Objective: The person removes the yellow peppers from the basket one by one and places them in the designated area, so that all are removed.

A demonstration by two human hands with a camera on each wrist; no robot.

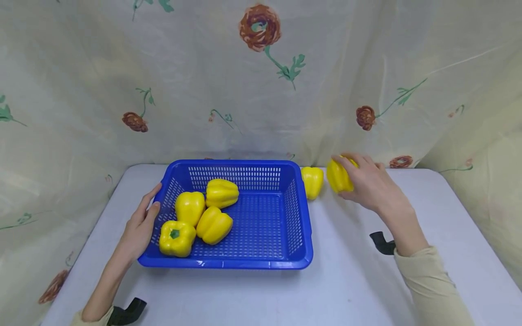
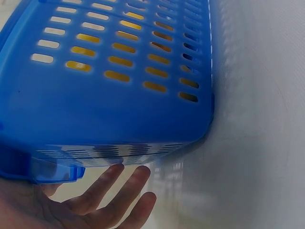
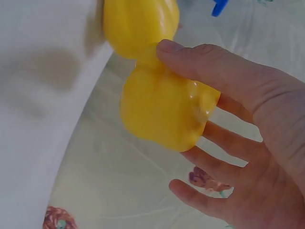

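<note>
A blue plastic basket [image 1: 261,263] stands on the table with several yellow bell peppers inside, among them one [image 1: 177,239] with its green stem facing up. My left hand [image 1: 138,231] is at the basket's left rim; in the left wrist view its spread fingers [image 2: 116,202] touch the outside of the slotted wall. To the right of the basket, my right hand [image 1: 364,183] grips a yellow bell pepper [image 3: 162,107] between thumb and fingers, over the table's back edge. Another yellow bell pepper [image 1: 312,183] stands between that hand and the basket.
The white table [image 1: 228,299] ends at the back against a hanging cloth [image 1: 195,81] printed with flowers. Inside the basket, the peppers lie toward the left, with bare mesh floor [image 1: 258,226] on the right. Black straps hang at both wrists.
</note>
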